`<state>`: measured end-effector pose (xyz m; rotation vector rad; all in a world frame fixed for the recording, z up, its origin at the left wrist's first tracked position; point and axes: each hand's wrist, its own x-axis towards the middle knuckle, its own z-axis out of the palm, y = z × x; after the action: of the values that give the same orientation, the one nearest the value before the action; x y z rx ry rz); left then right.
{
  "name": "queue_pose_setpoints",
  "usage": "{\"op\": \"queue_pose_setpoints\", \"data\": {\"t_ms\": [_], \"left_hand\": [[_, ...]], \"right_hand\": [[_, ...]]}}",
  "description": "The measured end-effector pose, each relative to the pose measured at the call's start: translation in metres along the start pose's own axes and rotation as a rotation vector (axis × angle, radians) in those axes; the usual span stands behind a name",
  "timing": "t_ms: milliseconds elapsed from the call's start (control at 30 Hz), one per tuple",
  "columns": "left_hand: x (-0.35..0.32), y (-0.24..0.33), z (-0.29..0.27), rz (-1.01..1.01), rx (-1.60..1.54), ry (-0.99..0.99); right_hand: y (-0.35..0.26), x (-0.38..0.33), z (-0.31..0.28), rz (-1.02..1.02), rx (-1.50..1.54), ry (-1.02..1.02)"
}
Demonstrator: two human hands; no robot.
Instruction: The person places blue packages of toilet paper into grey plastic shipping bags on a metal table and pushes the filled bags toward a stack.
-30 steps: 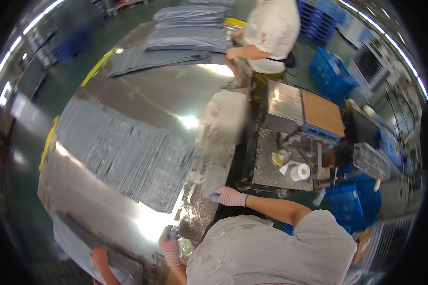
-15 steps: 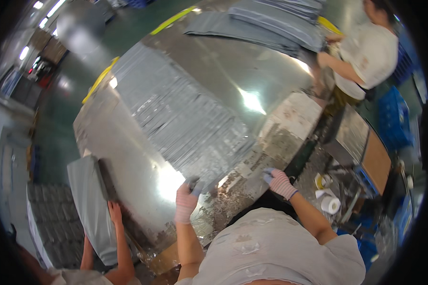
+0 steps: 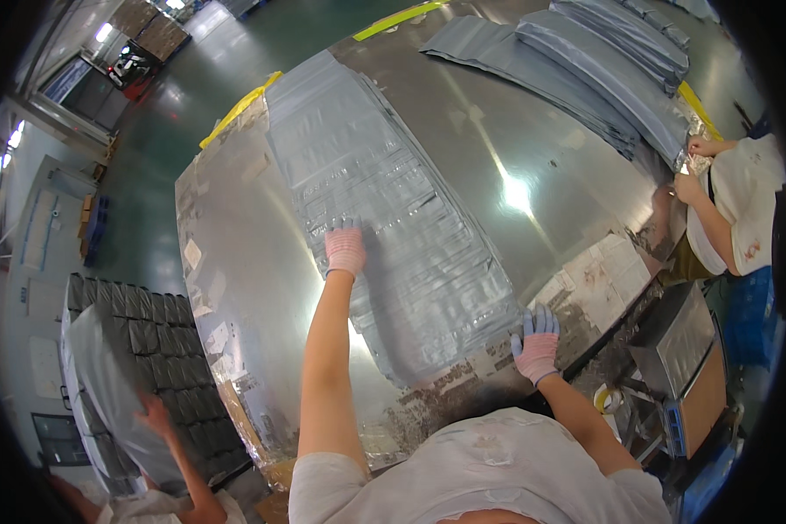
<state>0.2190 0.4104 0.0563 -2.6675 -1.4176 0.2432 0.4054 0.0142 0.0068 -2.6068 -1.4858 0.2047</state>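
Note:
A long stack of flat grey plastic sheets or bags (image 3: 402,210) lies across a metal-topped table. Its near part shows many rippled layers, while the far end looks smoother. My left hand (image 3: 345,249), in a pink-and-grey glove, reaches forward and rests on the stack's left part with the fingers stretched out. Beside the stack's near right corner is my right hand (image 3: 537,345), gloved the same way, its fingers spread by the table's near edge. Neither hand grips anything.
More grey bundles (image 3: 603,74) lie at the table's far right, near a co-worker (image 3: 738,205). At the lower left another person's hand (image 3: 155,415) is by a grey pack (image 3: 105,371) against a piled grey stack (image 3: 166,341). A tape roll (image 3: 607,399) and metal box (image 3: 672,327) stand right.
My left hand has moved from the near edge forward onto the stack. My right hand has come to its near right corner. The left co-worker's grey pack has moved to the pile. My view has shifted.

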Motion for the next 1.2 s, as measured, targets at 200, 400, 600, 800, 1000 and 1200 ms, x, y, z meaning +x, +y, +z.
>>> {"op": "queue_pose_setpoints", "data": {"t_ms": [200, 400, 600, 800, 1000, 1200], "left_hand": [[0.061, 0.008, 0.005, -0.063, -0.112, -0.214], [0.033, 0.024, 0.008, -0.037, -0.147, -0.258], [-0.033, 0.039, 0.022, -0.018, -0.185, -0.166], [-0.109, 0.068, 0.035, -0.094, -0.164, 0.058], [-0.222, 0.131, 0.052, -0.181, -0.417, 0.081], [-0.321, 0.162, 0.01, -0.384, -2.103, -0.596]], "right_hand": [[0.005, 0.0, 0.003, -0.036, 0.023, -0.01], [0.008, 0.003, 0.005, -0.048, 0.035, 0.013], [0.006, 0.0, 0.007, -0.063, 0.036, 0.049], [0.008, -0.007, 0.011, -0.046, 0.056, 0.11], [0.011, -0.009, -0.003, 0.01, 0.073, -0.097], [0.043, -0.002, -0.02, -0.153, 0.073, -0.079]]}}
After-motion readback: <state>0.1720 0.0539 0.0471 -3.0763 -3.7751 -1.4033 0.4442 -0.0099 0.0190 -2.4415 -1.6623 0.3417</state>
